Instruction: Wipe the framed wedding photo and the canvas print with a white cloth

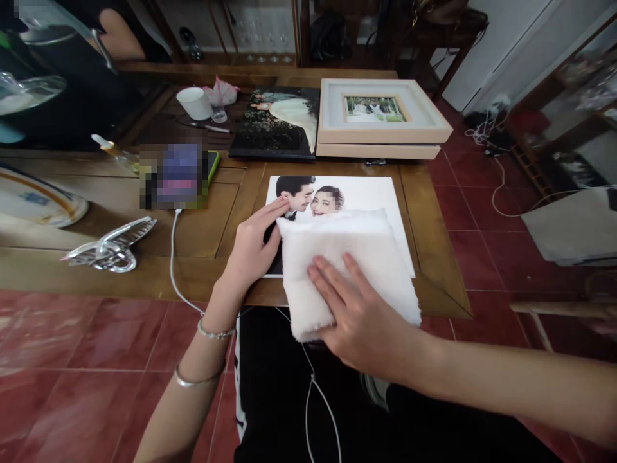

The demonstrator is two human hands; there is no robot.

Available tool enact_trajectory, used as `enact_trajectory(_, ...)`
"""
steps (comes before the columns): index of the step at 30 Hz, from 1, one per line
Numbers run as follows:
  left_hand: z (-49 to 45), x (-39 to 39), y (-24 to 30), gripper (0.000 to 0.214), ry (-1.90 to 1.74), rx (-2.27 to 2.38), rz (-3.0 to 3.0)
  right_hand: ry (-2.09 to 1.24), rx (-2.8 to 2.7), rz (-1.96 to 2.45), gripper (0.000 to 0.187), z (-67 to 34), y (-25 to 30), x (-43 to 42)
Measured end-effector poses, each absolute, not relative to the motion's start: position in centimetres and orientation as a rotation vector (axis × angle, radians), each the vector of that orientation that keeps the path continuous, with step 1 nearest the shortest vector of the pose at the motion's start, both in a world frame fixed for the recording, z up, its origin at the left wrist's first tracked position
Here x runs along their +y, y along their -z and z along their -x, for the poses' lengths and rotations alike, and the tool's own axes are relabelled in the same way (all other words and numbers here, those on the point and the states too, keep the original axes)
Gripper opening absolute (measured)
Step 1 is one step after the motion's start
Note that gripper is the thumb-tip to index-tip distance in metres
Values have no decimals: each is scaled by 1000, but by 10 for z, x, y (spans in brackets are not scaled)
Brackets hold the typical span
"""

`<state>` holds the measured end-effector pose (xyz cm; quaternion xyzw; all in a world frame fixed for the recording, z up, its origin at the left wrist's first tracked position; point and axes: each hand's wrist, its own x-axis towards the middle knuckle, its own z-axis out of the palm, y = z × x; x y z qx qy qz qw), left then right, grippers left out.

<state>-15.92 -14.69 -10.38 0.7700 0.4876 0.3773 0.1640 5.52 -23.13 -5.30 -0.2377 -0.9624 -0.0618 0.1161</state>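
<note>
White cloth (347, 239) under right hand (354, 315), atop photo (370, 198), beside left hand (254, 243).

A single head-height view from the near side of the wooden table (207, 235), close, forward and downward.

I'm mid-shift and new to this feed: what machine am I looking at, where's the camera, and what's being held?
There's no machine: these are a person's two bare hands. The one picture comes from a camera worn on the head, looking forward and down.

The left hand touches a photo on the wooden table. The right hand has its fingers spread over a white cloth, which partly covers the photo; whether the thumb grips it is unclear.

Farther back lie a dark photo and a framed photo. To the left are a cup and a clip.
</note>
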Motion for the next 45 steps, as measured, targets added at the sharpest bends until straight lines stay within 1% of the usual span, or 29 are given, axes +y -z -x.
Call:
enact_trajectory(5,159,-146,104,37,-1076,1387,-2202,111,-2774,694,23,-62,55,-221)
enact_trajectory(9,158,-146,104,34,-1100,1403,-2204,64,-2793,793,14,-76,62,-186)
enact_trajectory(15,157,-146,106,33,-1125,1410,-2193,35,-2777,1185,29,-89,59,-120)
enact_trajectory(19,157,-146,106,34,-1132,1407,-2191,51,-2734,1373,34,-83,54,-87)
enact_trajectory(22,157,-148,104,38,-1176,1394,-2204,34,-2730,1433,36,-69,53,-84)
enact_trajectory(25,158,-150,104,44,-1299,1393,-2208,-35,-2841,1340,35,-49,55,-102)
enact_trajectory(27,160,-151,107,47,-1373,1387,-2191,-43,-2939,1120,32,-36,56,-124)
enact_trajectory(31,164,-150,111,50,-1445,1334,-2141,100,-2978,590,20,-27,57,-171)
enact_trajectory(33,164,-150,112,50,-1445,1349,-2131,159,-2954,435,17,-34,57,-188)
enact_trajectory(35,162,-150,110,50,-1421,1378,-2152,172,-2932,357,17,-45,56,-198)
enact_trajectory(39,158,-150,105,43,-1295,1414,-2196,117,-2848,408,21,-74,56,-200)
enact_trajectory(42,156,-150,104,35,-1185,1436,-2188,51,-2815,568,12,-93,57,-187)
enact_trajectory(45,156,-149,105,31,-1178,1446,-2172,-6,-2774,803,14,-104,56,-164)
